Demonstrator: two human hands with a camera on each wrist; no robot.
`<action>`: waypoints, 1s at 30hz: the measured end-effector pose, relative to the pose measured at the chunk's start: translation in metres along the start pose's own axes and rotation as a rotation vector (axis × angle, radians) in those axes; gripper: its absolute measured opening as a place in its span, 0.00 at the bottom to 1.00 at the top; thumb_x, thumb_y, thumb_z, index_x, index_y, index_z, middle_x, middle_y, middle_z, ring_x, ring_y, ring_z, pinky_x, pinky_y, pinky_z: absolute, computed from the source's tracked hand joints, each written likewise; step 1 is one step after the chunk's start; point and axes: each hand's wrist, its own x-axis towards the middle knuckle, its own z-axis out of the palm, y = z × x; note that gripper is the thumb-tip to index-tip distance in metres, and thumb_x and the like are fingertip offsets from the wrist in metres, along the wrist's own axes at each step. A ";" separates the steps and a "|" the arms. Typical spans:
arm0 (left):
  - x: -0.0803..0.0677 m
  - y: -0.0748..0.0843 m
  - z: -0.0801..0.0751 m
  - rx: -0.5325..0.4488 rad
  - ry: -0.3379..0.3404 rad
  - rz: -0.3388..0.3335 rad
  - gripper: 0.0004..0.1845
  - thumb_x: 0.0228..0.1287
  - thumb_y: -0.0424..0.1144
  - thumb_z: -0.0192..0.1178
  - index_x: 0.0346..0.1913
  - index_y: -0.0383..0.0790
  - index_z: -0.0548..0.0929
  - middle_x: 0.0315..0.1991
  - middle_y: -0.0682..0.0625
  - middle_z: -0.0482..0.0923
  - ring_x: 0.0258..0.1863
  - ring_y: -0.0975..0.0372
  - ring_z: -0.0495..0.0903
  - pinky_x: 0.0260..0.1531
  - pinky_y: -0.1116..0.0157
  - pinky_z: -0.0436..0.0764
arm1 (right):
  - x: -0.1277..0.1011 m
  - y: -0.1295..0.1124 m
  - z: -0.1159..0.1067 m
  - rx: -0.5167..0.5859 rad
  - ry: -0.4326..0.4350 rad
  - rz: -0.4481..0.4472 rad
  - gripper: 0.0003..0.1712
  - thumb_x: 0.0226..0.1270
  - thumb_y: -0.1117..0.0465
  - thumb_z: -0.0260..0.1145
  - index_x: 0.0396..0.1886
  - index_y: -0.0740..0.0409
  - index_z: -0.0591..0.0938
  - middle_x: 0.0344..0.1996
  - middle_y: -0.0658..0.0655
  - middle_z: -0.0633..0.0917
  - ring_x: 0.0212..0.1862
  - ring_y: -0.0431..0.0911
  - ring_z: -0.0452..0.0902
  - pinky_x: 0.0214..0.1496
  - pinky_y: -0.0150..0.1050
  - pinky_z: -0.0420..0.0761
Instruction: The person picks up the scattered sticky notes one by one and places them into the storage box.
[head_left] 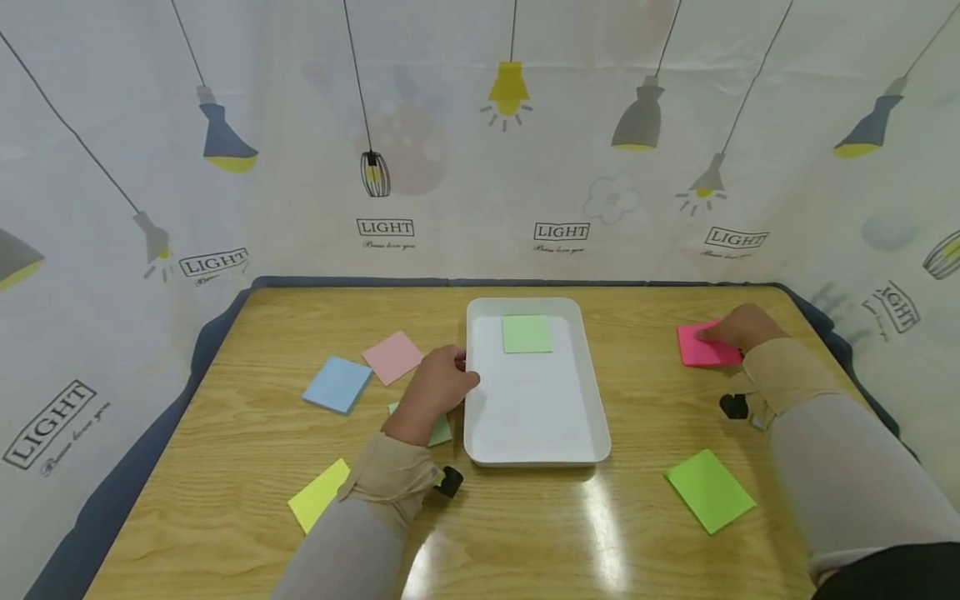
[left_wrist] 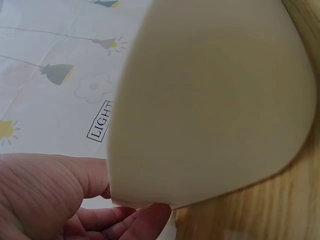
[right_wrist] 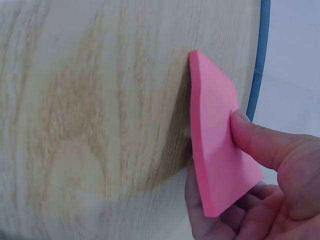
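pink pad (right_wrist: 217,145) sitting near the table's far right edge | right hand (head_left: 738,327) pinching it, thumb on top | left hand (head_left: 438,383) gripping the tray (head_left: 525,417) by its left rim | bare wood between them

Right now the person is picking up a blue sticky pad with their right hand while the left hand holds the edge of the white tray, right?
Not quite: the sticky pad pinched by the right hand is hot pink, as the right wrist view shows. The blue pad lies untouched on the table. The left hand does hold the edge of the white tray.
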 end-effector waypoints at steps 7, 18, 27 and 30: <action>0.001 -0.001 0.000 0.012 0.004 0.001 0.25 0.72 0.40 0.61 0.68 0.35 0.78 0.60 0.41 0.81 0.55 0.52 0.81 0.53 0.54 0.84 | 0.006 0.002 0.003 -0.029 0.055 0.005 0.44 0.73 0.47 0.64 0.61 0.89 0.70 0.51 0.75 0.77 0.43 0.56 0.73 0.45 0.43 0.78; 0.000 0.002 -0.001 0.021 0.001 0.005 0.25 0.72 0.40 0.61 0.68 0.34 0.78 0.59 0.41 0.81 0.52 0.53 0.81 0.50 0.56 0.84 | 0.005 0.002 -0.002 0.073 0.031 0.001 0.35 0.73 0.52 0.64 0.63 0.79 0.72 0.44 0.67 0.79 0.35 0.49 0.73 0.33 0.37 0.77; 0.000 0.003 -0.001 0.030 0.000 -0.005 0.25 0.72 0.41 0.61 0.68 0.35 0.77 0.60 0.42 0.81 0.52 0.53 0.81 0.51 0.56 0.83 | -0.001 -0.010 -0.010 0.218 -0.019 -0.064 0.37 0.75 0.57 0.61 0.71 0.81 0.65 0.61 0.76 0.72 0.46 0.53 0.78 0.37 0.36 0.83; 0.000 0.003 -0.001 0.026 -0.001 -0.006 0.25 0.72 0.40 0.61 0.69 0.35 0.77 0.60 0.41 0.81 0.52 0.53 0.81 0.51 0.56 0.83 | -0.003 -0.017 -0.013 0.254 -0.041 -0.095 0.36 0.76 0.58 0.60 0.72 0.80 0.64 0.62 0.76 0.71 0.49 0.54 0.78 0.40 0.37 0.85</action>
